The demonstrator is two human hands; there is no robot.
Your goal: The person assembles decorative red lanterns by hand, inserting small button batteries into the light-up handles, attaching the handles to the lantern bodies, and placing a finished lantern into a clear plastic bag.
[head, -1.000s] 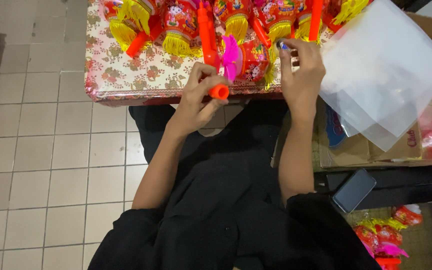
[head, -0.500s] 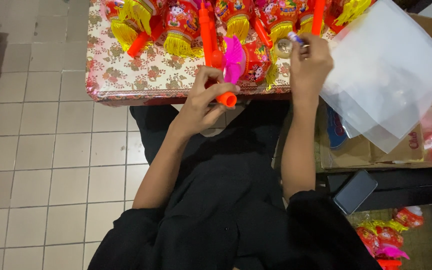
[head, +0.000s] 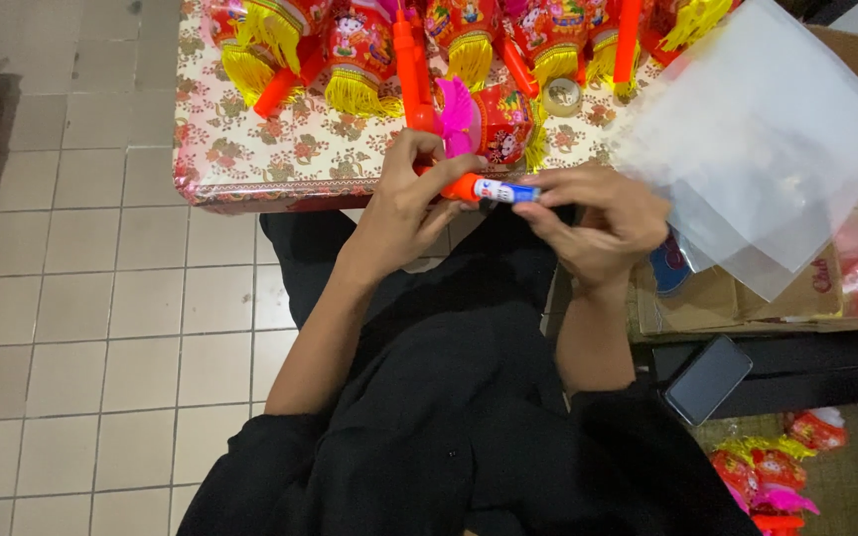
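Below, pale floor tiles [head: 81,298] surround the floral-clothed table [head: 250,149].

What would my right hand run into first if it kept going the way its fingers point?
The right hand points left, holding a small blue and white tube. Its tip already touches the orange handle end gripped by the left hand, so it likely meets that first.

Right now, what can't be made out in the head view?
- Orange handle: its grip end is wrapped by the left hand.
- Small blue and white cylinder: the right hand covers its far end, so whether it enters the handle is unclear.
- Lanterns: tops cut off by the upper edge.
- Clear plastic sheets: the count is unclear, they overlap.
- Phone: screen dark.
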